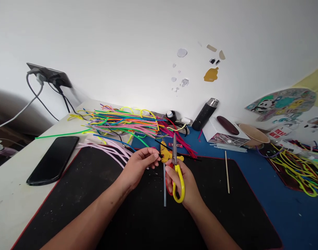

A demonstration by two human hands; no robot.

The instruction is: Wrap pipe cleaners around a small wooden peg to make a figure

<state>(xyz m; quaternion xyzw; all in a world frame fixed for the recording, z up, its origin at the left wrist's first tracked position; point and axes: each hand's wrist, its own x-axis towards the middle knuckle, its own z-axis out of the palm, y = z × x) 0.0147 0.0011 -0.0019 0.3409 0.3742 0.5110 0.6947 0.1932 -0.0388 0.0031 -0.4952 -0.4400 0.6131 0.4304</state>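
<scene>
My right hand [187, 182] holds a pair of scissors [174, 152] with one yellow and one red handle loop, blades pointing up and away from me. Just to its left, the fingertips of my left hand [140, 165] are pinched together. A small dark bit shows at those fingertips, too small to name for certain. Behind both hands lies a yellow glue gun [164, 150], partly covered by the right hand and the scissors. A pale translucent glue stick [164, 191] points towards me below it. Thin black pipe cleaners [192, 158] lie beside the gun.
A heap of coloured pipe cleaners [125, 121] lies along the wall. On the left is a black phone [53, 159]. Behind the black mat [96, 208] stand a dark flask [204, 114] and a white box [213, 130]. A wooden stick [226, 173] rests on the right.
</scene>
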